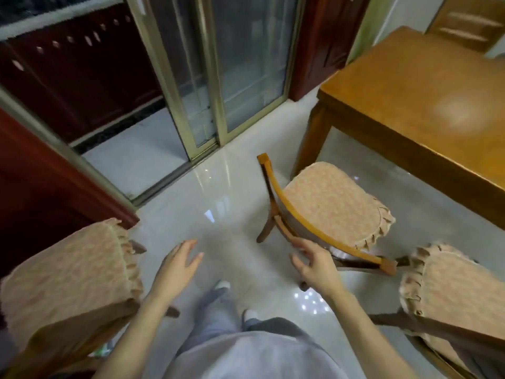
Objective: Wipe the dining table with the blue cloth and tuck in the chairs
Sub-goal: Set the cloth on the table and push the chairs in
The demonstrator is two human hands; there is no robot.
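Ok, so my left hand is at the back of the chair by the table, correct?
Not the left. The head view shows the right hand at the back of the chair by the table; the left hand is open over the floor.

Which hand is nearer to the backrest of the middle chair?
Right. The right hand is at the backrest, contact unclear; the left hand hovers apart, to its left.

glossy wooden table point(426, 86), cloth-cushioned wooden chair point(328, 203), shiny, probably tiled floor point(218, 192).
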